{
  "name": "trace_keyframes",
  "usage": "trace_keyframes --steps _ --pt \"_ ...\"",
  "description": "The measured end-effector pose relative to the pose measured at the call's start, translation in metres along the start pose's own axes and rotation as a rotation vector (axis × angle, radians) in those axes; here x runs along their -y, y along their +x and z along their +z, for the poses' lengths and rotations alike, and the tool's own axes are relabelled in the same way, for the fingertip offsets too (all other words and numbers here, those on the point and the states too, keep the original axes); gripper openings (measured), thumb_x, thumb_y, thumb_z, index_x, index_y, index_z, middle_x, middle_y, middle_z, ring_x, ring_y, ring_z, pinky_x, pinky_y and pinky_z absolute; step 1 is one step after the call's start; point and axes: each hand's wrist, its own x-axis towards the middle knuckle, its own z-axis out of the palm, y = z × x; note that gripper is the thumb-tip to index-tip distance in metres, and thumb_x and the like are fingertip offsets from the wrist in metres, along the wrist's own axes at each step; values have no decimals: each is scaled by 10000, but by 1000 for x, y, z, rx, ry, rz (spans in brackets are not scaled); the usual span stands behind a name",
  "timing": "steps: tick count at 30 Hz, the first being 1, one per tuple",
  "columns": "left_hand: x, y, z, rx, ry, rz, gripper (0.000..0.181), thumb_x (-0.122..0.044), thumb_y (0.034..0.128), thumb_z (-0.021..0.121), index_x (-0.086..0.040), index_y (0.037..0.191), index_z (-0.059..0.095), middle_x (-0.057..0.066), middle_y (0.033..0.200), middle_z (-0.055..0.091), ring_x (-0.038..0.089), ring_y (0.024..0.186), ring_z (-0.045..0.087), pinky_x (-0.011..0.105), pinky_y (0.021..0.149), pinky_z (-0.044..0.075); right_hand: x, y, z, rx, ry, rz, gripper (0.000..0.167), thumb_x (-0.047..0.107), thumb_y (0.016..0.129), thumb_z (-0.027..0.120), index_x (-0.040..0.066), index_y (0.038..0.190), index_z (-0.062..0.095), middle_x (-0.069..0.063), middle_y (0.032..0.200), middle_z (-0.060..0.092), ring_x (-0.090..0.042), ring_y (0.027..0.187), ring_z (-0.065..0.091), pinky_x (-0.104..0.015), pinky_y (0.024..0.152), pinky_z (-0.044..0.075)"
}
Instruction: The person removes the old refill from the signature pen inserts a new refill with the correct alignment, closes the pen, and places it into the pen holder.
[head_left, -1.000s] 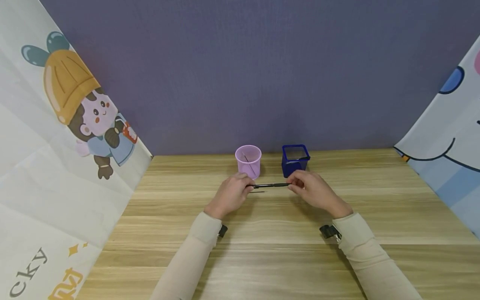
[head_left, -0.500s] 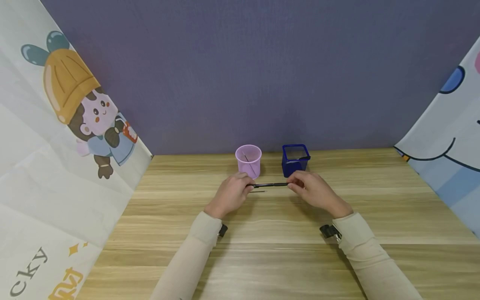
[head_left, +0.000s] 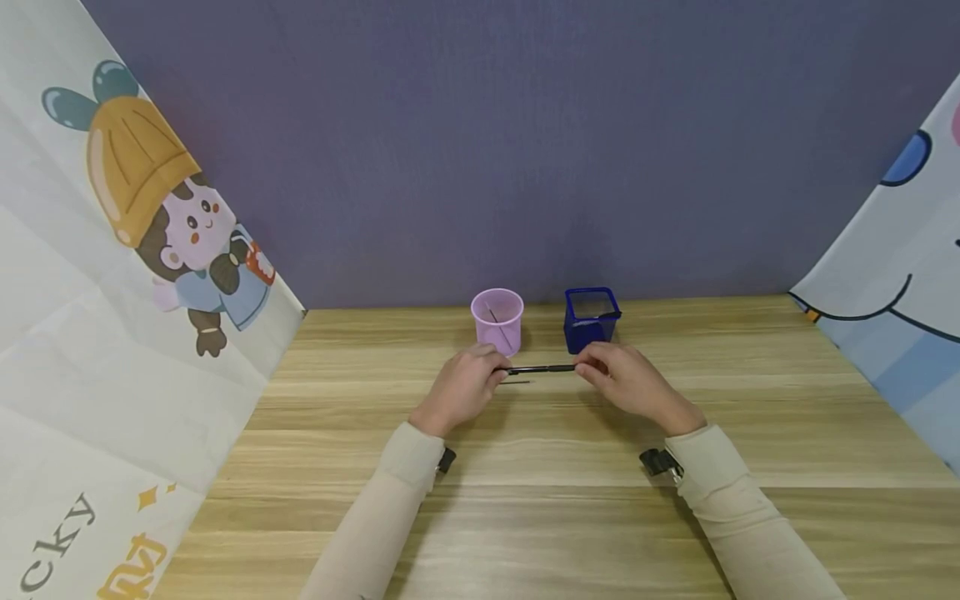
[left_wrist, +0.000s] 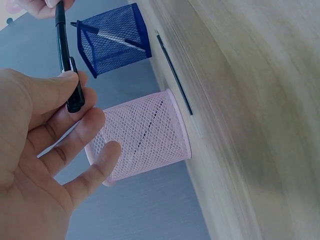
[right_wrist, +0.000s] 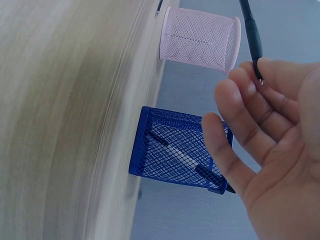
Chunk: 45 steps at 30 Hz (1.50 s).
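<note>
A black pen (head_left: 542, 368) is held level between my two hands, above the wooden table. My left hand (head_left: 462, 385) pinches its clip end between thumb and fingers; the clip shows in the left wrist view on the black pen (left_wrist: 62, 45). With thumb and index finger my right hand (head_left: 633, 379) pinches the other end, where a metal point pokes out in the right wrist view. Below the pen a thin dark pen refill (left_wrist: 174, 75) lies on the table. Behind my left hand stands a pink mesh cup (head_left: 487, 337) with a thin dark stick inside.
Behind my right hand stands a square blue mesh pen holder (right_wrist: 175, 150). A black and clear pen leans inside it, its end over the rim. A grey-blue panel (head_left: 480, 150) rises at the table's back edge. Printed cloths hang on both sides.
</note>
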Motion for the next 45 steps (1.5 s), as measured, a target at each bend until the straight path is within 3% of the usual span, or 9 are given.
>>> trace_keyframes --steps 8,29,45 --pt "1 0 1 13 1 2 97 -134 968 700 -117 1043 758 -10 982 708 169 954 662 346 869 575 0 0 0 17 23 1 160 177 1023 633 61 1048 740 15 803 663 -81 657 506 -246 601 439" --pt "-1 0 0 20 8 3 97 -135 973 691 -114 1045 753 -10 999 713 177 973 661 350 882 572 0 -1 -1 46 43 3 188 194 1054 579 75 1016 720 -71 822 681 -81 592 467 -252 583 420" --pt "0 0 1 13 23 8 91 -145 967 700 -119 1036 752 -7 991 711 180 963 658 355 868 573 -2 -1 0 40 31 -19 195 172 1057 569 75 977 719 1 775 653 -60 577 462 -250 588 428"
